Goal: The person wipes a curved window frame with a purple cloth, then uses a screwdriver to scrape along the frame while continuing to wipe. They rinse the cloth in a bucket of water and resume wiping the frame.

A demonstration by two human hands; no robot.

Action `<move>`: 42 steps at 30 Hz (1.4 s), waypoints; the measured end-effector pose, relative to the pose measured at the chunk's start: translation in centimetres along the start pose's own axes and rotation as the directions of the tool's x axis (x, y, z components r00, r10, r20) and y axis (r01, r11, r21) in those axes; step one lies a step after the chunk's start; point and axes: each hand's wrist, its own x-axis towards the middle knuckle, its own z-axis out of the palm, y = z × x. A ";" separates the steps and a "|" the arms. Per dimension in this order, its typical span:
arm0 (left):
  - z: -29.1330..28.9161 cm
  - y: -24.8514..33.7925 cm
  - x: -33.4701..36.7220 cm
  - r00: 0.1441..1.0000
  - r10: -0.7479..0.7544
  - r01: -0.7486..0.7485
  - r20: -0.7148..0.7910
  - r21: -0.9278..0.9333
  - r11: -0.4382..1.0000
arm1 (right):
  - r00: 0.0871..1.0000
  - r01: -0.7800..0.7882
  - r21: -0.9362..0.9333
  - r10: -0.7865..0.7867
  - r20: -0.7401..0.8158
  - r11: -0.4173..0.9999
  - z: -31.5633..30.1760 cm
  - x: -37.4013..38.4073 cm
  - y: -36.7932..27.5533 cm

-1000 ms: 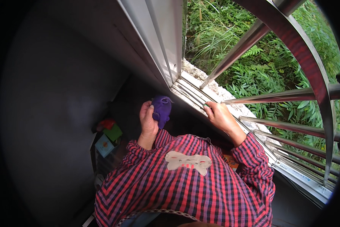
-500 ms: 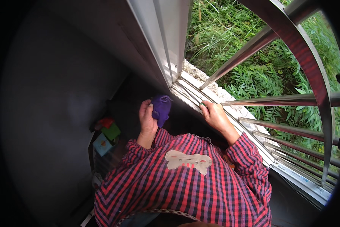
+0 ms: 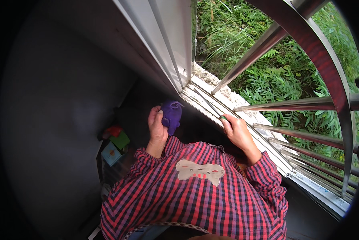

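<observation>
A crumpled purple cloth (image 3: 172, 116) is pinched in my left hand (image 3: 157, 128), thumb on top, held over the dark space inside the window. My right hand (image 3: 238, 132) is closed around the green handle of what looks like a screwdriver (image 3: 209, 105). Its thin dark shaft reaches away to the upper left and lies along the white window track (image 3: 259, 141), the tip near the corner by the frame. Most of the handle is hidden inside my fingers.
A white window frame (image 3: 173, 44) rises at the track's far end. Metal security bars (image 3: 285, 106) and a rough sill edge (image 3: 237, 99) lie outside, with green plants beyond. At the lower left are a light blue box (image 3: 111, 154) and green and red items. A dark wall fills the left.
My right hand has drawn back along the track, toward the lower right, and more of the tool's shaft shows. My left hand and the purple cloth have barely moved.
</observation>
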 end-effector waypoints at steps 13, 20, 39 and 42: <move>0.3 0.2 0.2 0.999 -0.008 0.008 0.035 -0.004 1.000 | 0.998 0.018 -0.250 -0.001 0.070 0.968 -3.8 -2.2 0.5; 0.5 0.5 0.3 1.000 0.009 -0.009 0.026 0.005 1.000 | 0.993 0.114 -0.126 -0.114 0.003 0.985 1.0 2.1 -0.3; -1.1 -0.2 0.8 0.999 0.016 -0.016 -0.044 -0.004 1.000 | 0.996 -0.069 -0.169 0.079 0.048 0.983 -3.6 -0.7 -0.2; -1.1 -0.1 0.8 0.996 0.048 -0.048 -0.072 0.003 0.999 | 0.994 -0.085 -0.195 0.096 0.047 0.977 -3.4 -0.5 0.5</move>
